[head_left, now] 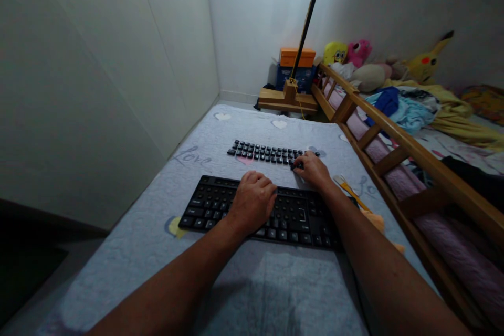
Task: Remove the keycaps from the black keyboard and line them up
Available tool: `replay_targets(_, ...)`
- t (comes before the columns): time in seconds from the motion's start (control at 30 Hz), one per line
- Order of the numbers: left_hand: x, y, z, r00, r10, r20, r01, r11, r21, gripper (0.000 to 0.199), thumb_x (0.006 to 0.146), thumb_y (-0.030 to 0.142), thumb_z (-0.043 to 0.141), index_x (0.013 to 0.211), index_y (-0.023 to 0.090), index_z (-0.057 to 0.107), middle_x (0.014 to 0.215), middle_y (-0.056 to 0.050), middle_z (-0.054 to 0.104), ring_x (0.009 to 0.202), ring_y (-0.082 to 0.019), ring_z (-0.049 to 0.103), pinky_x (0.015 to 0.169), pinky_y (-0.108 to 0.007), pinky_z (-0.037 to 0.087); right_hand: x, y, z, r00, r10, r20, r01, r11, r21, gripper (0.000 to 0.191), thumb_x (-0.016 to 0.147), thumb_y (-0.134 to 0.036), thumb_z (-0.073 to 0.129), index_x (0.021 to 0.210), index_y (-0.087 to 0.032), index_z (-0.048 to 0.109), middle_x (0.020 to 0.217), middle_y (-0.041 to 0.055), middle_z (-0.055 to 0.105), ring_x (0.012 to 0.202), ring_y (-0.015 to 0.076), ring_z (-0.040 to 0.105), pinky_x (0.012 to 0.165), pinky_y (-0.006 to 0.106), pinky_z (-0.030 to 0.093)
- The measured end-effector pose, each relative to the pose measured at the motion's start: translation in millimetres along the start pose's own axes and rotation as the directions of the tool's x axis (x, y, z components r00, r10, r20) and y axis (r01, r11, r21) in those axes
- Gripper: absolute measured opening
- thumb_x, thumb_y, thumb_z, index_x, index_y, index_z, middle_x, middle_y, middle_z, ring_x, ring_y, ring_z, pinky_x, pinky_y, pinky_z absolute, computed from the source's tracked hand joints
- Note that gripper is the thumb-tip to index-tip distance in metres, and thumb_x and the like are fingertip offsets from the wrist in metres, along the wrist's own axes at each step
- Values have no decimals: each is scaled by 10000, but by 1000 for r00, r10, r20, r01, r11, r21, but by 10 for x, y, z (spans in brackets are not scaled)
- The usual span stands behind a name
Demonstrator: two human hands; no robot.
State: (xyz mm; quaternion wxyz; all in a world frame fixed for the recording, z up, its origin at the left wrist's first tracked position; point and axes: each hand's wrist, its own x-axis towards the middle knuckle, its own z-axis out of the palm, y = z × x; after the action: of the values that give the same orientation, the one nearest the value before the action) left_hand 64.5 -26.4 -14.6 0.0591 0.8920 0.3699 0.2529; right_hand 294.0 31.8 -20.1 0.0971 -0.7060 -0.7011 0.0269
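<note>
A black keyboard (197,203) lies on the patterned bedding, with keycaps on its lower rows and bare key sockets across its upper part. My left hand (254,199) rests over the middle of the keyboard, its fingers curled and close together; what is beneath the fingertips is hidden. Beyond the keyboard, loose black keycaps (268,153) are laid out in neat rows. At the right end of these rows, my right hand (313,169) has its fingertips closed on a keycap (296,166) at the bedding. My right forearm covers the keyboard's right end.
Beside my right forearm lie a yellow-handled tool (350,190) and an orange cloth (374,219). A wooden bed rail (378,126) runs along the right. White cabinet doors (118,52) stand at the left. A wooden stand (289,95) with a black pole is beyond the bedding's far edge.
</note>
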Motion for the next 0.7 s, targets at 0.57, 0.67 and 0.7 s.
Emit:
replay_targets(0.57,-9,5,4,1000,7,-6,-7,1000,6,116,871,216,588,892,178,695,909,-62,687,957,-237,536,960,-448,411,-100,29,-246,977,13,-215,37,973,229,151,790,-226,605,847,-174,735,869,65,582,818,198,569,784,315,445)
replay_targets(0.67,-8,-6,-1,1000,7,-18,-7,1000,8,115,871,211,589,902,178,694,911,-63,688,951,-234,540,948,-441,417,-206,-26,-365,947,123,-298,29,888,459,210,802,-295,548,760,-172,713,769,54,589,774,201,566,759,332,449)
replay_targets(0.7,-8,-12,0,1000,5,-20,-5,1000,8,117,872,208,586,908,177,694,914,-63,688,951,-233,541,946,-438,418,-264,-50,-409,937,177,-300,28,821,570,235,807,-314,523,760,-173,705,742,48,593,739,195,563,723,328,455)
